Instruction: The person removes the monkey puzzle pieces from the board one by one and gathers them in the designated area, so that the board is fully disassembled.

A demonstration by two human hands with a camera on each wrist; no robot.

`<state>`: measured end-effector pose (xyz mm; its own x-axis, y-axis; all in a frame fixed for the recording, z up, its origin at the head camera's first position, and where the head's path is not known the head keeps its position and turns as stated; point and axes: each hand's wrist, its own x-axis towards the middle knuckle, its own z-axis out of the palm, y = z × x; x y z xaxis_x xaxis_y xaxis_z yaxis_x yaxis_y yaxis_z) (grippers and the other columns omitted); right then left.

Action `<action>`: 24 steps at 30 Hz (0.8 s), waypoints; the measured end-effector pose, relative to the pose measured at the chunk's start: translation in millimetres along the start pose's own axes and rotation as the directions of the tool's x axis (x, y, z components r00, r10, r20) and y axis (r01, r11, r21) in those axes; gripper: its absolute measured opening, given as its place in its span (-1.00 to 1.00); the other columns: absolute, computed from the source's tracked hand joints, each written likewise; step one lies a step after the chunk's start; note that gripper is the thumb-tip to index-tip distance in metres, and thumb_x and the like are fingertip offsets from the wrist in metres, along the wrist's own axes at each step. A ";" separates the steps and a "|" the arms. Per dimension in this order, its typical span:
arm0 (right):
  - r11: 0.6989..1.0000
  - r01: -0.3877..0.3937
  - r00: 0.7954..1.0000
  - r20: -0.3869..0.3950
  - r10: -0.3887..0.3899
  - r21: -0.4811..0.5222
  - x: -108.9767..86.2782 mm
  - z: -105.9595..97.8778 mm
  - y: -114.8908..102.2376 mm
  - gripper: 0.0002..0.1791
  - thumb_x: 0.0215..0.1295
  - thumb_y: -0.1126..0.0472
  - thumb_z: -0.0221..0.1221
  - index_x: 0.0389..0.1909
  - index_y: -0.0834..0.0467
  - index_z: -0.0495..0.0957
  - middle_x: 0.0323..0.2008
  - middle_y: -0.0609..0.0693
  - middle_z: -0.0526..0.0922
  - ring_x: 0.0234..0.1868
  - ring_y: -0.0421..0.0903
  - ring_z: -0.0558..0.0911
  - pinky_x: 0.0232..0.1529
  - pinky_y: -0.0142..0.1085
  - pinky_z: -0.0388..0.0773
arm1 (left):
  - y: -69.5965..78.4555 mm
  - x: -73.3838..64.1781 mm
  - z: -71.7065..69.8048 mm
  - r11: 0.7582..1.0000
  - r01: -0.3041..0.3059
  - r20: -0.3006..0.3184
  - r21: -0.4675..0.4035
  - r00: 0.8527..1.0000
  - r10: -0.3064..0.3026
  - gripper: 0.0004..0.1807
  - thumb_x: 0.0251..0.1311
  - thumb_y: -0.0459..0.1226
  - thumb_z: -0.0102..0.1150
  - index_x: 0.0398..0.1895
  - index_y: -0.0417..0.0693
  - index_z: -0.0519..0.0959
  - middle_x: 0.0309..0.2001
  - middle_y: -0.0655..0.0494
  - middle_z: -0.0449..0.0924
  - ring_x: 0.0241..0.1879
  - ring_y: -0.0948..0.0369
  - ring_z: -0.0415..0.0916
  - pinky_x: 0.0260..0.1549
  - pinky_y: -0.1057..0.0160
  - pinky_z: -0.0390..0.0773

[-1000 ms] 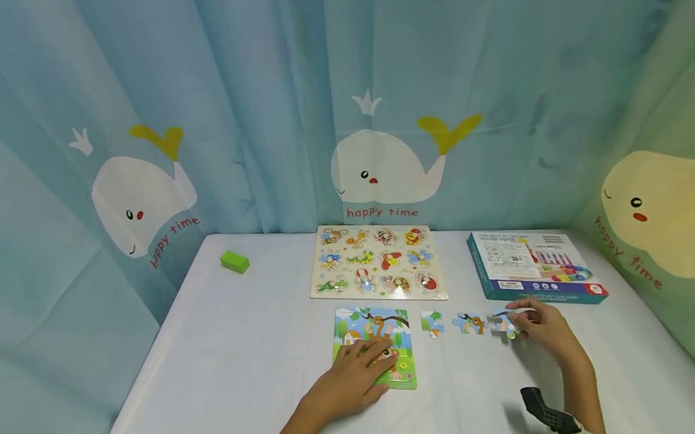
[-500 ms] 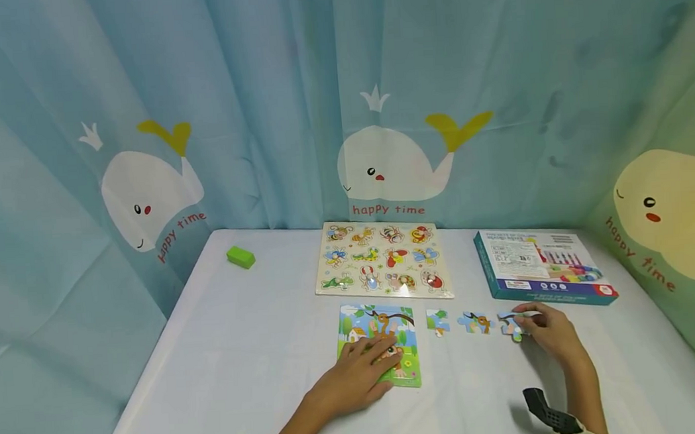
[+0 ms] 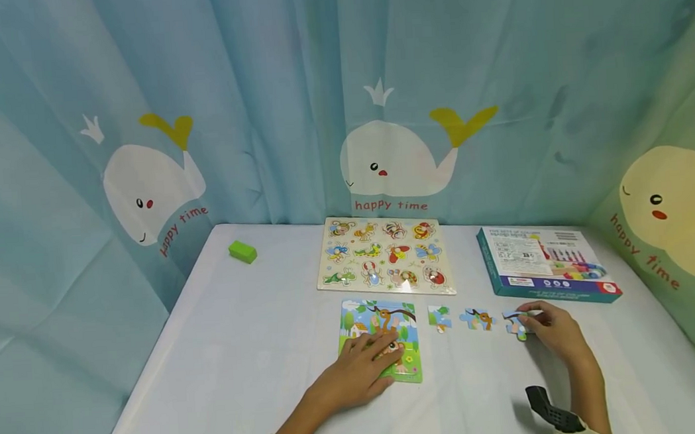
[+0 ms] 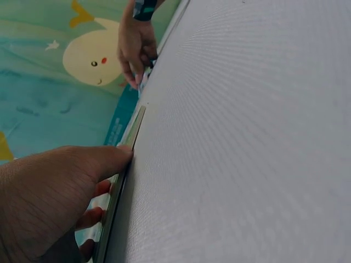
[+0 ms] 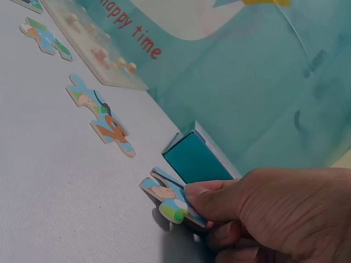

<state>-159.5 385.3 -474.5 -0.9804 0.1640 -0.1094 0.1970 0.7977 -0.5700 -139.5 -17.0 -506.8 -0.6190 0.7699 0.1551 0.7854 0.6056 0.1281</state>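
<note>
My left hand (image 3: 359, 370) rests on a small jigsaw board (image 3: 409, 366) with a giraffe-and-monkey picture, fingers spread over its lower part and hiding it. In the left wrist view, the thumb (image 4: 112, 160) lies along the board's edge (image 4: 134, 129). Over at the right, my right hand (image 3: 554, 330) pinches a blue and green puzzle piece (image 5: 173, 203) between thumb and fingers, low over the cloth and slightly tilted. To its left lie two loose pieces: one with a brown giraffe part (image 3: 479, 319), and a blue-green one (image 3: 440, 317) nearer the board.
Behind the jigsaw is a wooden insect peg puzzle (image 3: 385, 254). A flat teal and white box (image 3: 544, 258) lies just beyond my right hand. A green block (image 3: 243, 252) sits at the far left. Whale-print curtains (image 3: 258, 116) enclose the white-covered table (image 3: 213, 371).
The head view has shifted slightly. My right hand has drawn its puzzle piece a little away from the giraffe piece and turned it slightly. My left hand stays on the board.
</note>
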 end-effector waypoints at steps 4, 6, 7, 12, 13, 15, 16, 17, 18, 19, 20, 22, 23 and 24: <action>1.000 -0.011 1.000 0.006 0.011 0.005 1.0 0.1 0.7 -0.68 0.40 0.22 0.09 0.04 0.34 0.50 -0.15 0.39 0.60 -0.23 0.11 0.55 -0.31 -0.21 0.44 | -0.1 0.1 0.2 1.000 0.000 -0.004 -0.002 1.000 0.000 -0.48 0.46 0.04 -0.12 0.44 0.24 0.29 0.52 0.20 0.10 0.33 0.11 0.26 0.11 -0.03 0.41; 1.000 -0.012 1.000 0.007 0.012 0.004 1.5 0.2 0.9 -0.68 0.40 0.21 0.10 0.04 0.34 0.51 -0.14 0.39 0.60 -0.23 0.12 0.55 -0.30 -0.18 0.45 | 0.1 -0.2 -0.1 1.000 0.001 -0.004 -0.005 1.000 -0.001 -0.48 0.45 0.04 -0.11 0.44 0.24 0.30 0.52 0.19 0.10 0.33 0.12 0.25 0.11 -0.03 0.41; 1.000 -0.012 1.000 0.005 0.012 0.002 1.5 0.4 1.0 -0.68 0.40 0.21 0.10 0.04 0.34 0.51 -0.14 0.40 0.60 -0.22 0.12 0.55 -0.30 -0.18 0.46 | 0.2 -0.4 -0.2 1.000 0.001 -0.004 -0.008 1.000 -0.001 -0.47 0.45 0.04 -0.11 0.44 0.23 0.30 0.52 0.19 0.10 0.33 0.12 0.25 0.12 -0.03 0.41; 1.000 -0.013 1.000 -0.007 0.013 -0.010 2.0 0.6 0.4 -0.70 0.38 0.20 0.13 0.00 0.33 0.52 -0.28 0.27 0.64 -0.32 0.03 0.50 -0.36 -0.25 0.38 | 1.0 -0.3 -0.3 1.000 0.003 0.002 -0.012 1.000 -0.003 -0.47 0.45 0.04 -0.11 0.45 0.23 0.28 0.53 0.19 0.08 0.33 0.12 0.24 0.12 -0.02 0.41; 1.000 -0.014 1.000 -0.010 0.014 -0.011 2.3 0.7 0.2 -0.70 0.37 0.20 0.13 -0.01 0.33 0.52 -0.32 0.23 0.64 -0.33 0.01 0.49 -0.38 -0.26 0.36 | 1.3 0.0 -0.2 1.000 0.004 0.004 -0.011 1.000 -0.004 -0.47 0.46 0.04 -0.12 0.45 0.23 0.28 0.53 0.19 0.08 0.33 0.12 0.24 0.12 -0.02 0.41; 1.000 -0.020 1.000 -0.013 0.019 -0.015 2.9 1.4 0.1 -0.71 0.36 0.21 0.14 -0.02 0.32 0.52 -0.39 0.14 0.62 -0.37 -0.02 0.46 -0.39 -0.27 0.33 | 1.9 0.2 -0.8 1.000 0.006 0.011 -0.012 1.000 -0.006 -0.47 0.46 0.04 -0.13 0.45 0.23 0.27 0.53 0.19 0.06 0.34 0.12 0.23 0.13 -0.02 0.41; 1.000 -0.022 1.000 -0.014 0.022 -0.017 3.2 1.8 0.2 -0.72 0.36 0.21 0.14 -0.03 0.31 0.52 -0.41 0.11 0.61 -0.37 -0.03 0.45 -0.40 -0.27 0.32 | 2.2 0.3 -1.2 1.000 0.007 0.014 -0.012 1.000 -0.007 -0.46 0.46 0.04 -0.13 0.46 0.23 0.27 0.53 0.19 0.06 0.34 0.12 0.23 0.13 -0.02 0.41; 1.000 -0.021 1.000 -0.016 0.021 -0.016 3.3 2.1 0.2 -0.72 0.36 0.21 0.14 -0.03 0.32 0.52 -0.42 0.09 0.60 -0.38 -0.03 0.44 -0.40 -0.27 0.32 | 2.4 0.4 -1.5 1.000 0.008 0.017 -0.015 1.000 -0.008 -0.46 0.46 0.04 -0.13 0.46 0.23 0.26 0.54 0.19 0.06 0.35 0.12 0.23 0.13 -0.03 0.41; 1.000 -0.020 1.000 -0.018 0.020 -0.015 3.4 2.3 0.3 -0.72 0.36 0.21 0.14 -0.03 0.32 0.52 -0.43 0.08 0.59 -0.38 -0.03 0.44 -0.40 -0.27 0.31 | 2.5 0.4 -1.7 1.000 0.010 0.019 -0.014 1.000 -0.010 -0.46 0.47 0.03 -0.13 0.46 0.23 0.26 0.54 0.19 0.06 0.35 0.12 0.23 0.13 -0.03 0.41; 1.000 -0.018 1.000 -0.020 0.018 -0.017 3.4 2.9 0.6 -0.72 0.36 0.22 0.13 -0.03 0.32 0.52 -0.43 0.08 0.58 -0.38 -0.04 0.43 -0.40 -0.27 0.31 | 2.7 0.4 -1.9 1.000 0.011 0.020 -0.011 1.000 -0.011 -0.46 0.46 0.03 -0.13 0.46 0.22 0.26 0.54 0.19 0.06 0.35 0.12 0.23 0.14 -0.03 0.41; 1.000 -0.018 1.000 -0.020 0.017 -0.017 3.2 3.3 0.8 -0.72 0.36 0.22 0.13 -0.03 0.32 0.52 -0.44 0.07 0.57 -0.38 -0.04 0.43 -0.40 -0.27 0.31 | 2.8 0.3 -2.2 1.000 0.011 0.020 -0.007 1.000 -0.011 -0.46 0.47 0.03 -0.13 0.46 0.22 0.26 0.53 0.19 0.06 0.35 0.12 0.23 0.14 -0.03 0.41; 1.000 -0.015 1.000 -0.022 0.015 -0.014 2.7 4.0 1.4 -0.72 0.36 0.22 0.13 -0.02 0.32 0.52 -0.45 0.06 0.55 -0.38 -0.04 0.43 -0.40 -0.27 0.30 | 2.9 0.0 -2.8 1.000 0.011 0.020 -0.002 1.000 -0.011 -0.46 0.46 0.03 -0.13 0.47 0.22 0.25 0.53 0.18 0.07 0.35 0.12 0.23 0.13 -0.02 0.41; 1.000 -0.014 1.000 -0.022 0.014 -0.014 2.5 4.4 1.8 -0.72 0.36 0.23 0.13 -0.02 0.32 0.52 -0.45 0.06 0.55 -0.39 -0.04 0.42 -0.40 -0.27 0.30 | 2.9 -0.1 -3.0 1.000 0.010 0.021 0.002 1.000 -0.011 -0.46 0.46 0.02 -0.13 0.47 0.22 0.25 0.53 0.19 0.07 0.35 0.12 0.23 0.13 -0.02 0.41; 1.000 -0.015 1.000 -0.023 0.015 -0.013 2.4 4.9 2.4 -0.72 0.36 0.23 0.13 -0.02 0.32 0.51 -0.46 0.05 0.54 -0.39 -0.05 0.42 -0.40 -0.28 0.30 | 2.7 -0.1 -3.0 1.000 0.010 0.021 0.006 1.000 -0.010 -0.45 0.47 0.02 -0.13 0.47 0.23 0.24 0.53 0.19 0.07 0.35 0.12 0.23 0.13 -0.02 0.41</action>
<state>-161.5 384.7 -480.1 -0.9770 0.1892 -0.0988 0.2118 0.8024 -0.5580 -137.4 -16.1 -503.5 -0.6265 0.7680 0.1329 0.7793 0.6143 0.1236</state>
